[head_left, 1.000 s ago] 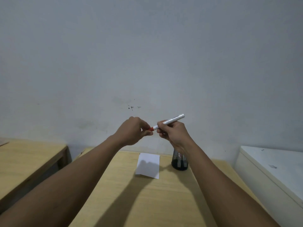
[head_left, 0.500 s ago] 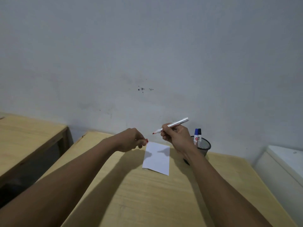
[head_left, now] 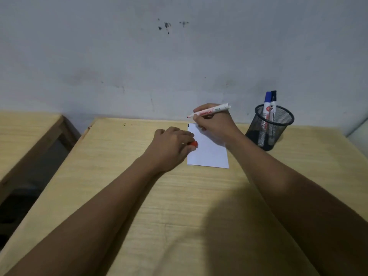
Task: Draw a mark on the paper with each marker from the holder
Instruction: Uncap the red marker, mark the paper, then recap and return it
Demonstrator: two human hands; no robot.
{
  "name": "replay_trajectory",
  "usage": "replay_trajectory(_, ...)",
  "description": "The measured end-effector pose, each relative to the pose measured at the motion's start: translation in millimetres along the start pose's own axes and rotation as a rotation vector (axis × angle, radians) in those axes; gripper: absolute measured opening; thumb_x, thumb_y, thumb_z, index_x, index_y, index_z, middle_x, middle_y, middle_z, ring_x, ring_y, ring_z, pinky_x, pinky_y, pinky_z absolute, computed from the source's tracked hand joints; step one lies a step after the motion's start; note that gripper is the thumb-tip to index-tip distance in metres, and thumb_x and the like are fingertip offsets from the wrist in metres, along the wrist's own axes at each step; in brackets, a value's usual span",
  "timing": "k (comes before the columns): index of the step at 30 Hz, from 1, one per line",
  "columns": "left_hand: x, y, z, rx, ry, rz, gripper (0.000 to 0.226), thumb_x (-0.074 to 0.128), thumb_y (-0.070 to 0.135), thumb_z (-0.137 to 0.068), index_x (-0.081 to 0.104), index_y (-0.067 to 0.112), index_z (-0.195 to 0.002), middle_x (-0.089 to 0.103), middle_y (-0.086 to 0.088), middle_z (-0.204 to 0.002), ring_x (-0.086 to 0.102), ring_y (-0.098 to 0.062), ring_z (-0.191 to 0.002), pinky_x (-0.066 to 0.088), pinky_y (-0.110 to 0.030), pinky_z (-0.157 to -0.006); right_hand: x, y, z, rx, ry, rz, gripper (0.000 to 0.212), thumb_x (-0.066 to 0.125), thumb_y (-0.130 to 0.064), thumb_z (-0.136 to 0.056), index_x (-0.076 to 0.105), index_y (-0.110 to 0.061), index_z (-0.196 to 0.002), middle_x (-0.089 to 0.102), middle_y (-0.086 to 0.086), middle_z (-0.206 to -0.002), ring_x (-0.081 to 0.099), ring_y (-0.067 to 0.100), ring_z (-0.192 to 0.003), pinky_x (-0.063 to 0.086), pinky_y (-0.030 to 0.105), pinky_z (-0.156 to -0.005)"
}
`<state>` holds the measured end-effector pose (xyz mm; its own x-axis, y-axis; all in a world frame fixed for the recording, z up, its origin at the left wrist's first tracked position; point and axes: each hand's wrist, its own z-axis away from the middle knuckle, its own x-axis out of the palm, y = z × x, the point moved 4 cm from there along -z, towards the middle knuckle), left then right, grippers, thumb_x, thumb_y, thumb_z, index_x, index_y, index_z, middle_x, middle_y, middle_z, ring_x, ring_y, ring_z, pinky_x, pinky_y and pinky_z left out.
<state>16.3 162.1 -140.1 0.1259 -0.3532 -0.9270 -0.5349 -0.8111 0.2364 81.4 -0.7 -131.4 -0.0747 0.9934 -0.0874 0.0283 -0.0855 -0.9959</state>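
A white sheet of paper (head_left: 209, 154) lies on the wooden table (head_left: 179, 196), with a short dark mark at its far left corner. My right hand (head_left: 216, 124) hovers over the paper's far end and holds an uncapped red marker (head_left: 211, 111), tip pointing left just past the far edge. My left hand (head_left: 171, 148) rests at the paper's left edge, closed on the red cap (head_left: 194, 144). A black mesh holder (head_left: 268, 129) stands to the right with a blue-capped marker (head_left: 267, 104) and a black-capped marker (head_left: 273, 102) upright in it.
A second wooden table (head_left: 25, 132) stands at the left across a dark gap. The grey wall (head_left: 179, 66) runs right behind the table. A pale surface (head_left: 360, 132) shows at the right edge.
The view has tipped down. Both hands dropped from mid-air to the paper. The left hand pulled the red cap off and now rests by the sheet; the marker is bare.
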Motion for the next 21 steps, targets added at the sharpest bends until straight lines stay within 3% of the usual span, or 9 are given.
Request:
replay_trajectory(6, 7.1, -7.6, -1.2, -0.031, -0.008, 0.039, 0.037, 0.048, 0.048, -0.096, 0.065, 0.029, -0.122, 0.062, 0.011, -0.134, 0.049, -0.021, -0.127, 0.038, -0.058, -0.100, -4.7, 17.1, -10.3, -0.075, 0.042, 0.146, 0.015, 0.077, -0.024, -0.086, 0.071, -0.010, -0.088, 0.069, 0.009, -0.072, 0.065, 0.024, -0.066, 0.053, 0.039, -0.062)
replay_trajectory(9, 8.8, -9.0, -2.8, -0.046, -0.041, 0.033, 0.047, 0.047, 0.051, -0.096, 0.056, 0.026, -0.134, 0.063, 0.004, -0.133, 0.046, -0.022, -0.130, 0.035, -0.060, -0.103, -5.0, 21.7, -13.0, -0.090, 0.037, 0.196, 0.023, 0.076, -0.031, -0.084, 0.072, -0.009, -0.088, 0.071, 0.011, -0.074, 0.068, 0.027, -0.069, 0.056, 0.043, -0.065)
replay_trajectory(14, 10.3, -12.0, -3.3, -0.067, -0.058, 0.053, 0.051, 0.045, 0.054, -0.094, 0.052, 0.028, -0.138, 0.063, 0.004, -0.132, 0.042, -0.019, -0.131, 0.033, -0.061, -0.105, -5.7, 26.2, -17.8, -0.109, 0.054, 0.256, 0.031, 0.074, -0.038, -0.083, 0.073, -0.008, -0.088, 0.071, 0.005, -0.073, 0.068, 0.021, -0.067, 0.055, 0.036, -0.064)
replay_trajectory(21, 10.5, -11.8, -4.1, -0.069, -0.064, 0.070, 0.051, 0.048, 0.053, -0.094, 0.053, 0.027, -0.137, 0.064, 0.004, -0.131, 0.042, -0.020, -0.131, 0.033, -0.063, -0.105, -7.8, 27.0, -21.6, -0.138, 0.051, 0.271, 0.029, 0.074, -0.032, -0.087, 0.074, -0.003, -0.088, 0.072, 0.010, -0.072, 0.068, 0.020, -0.062, 0.056, 0.037, -0.063)
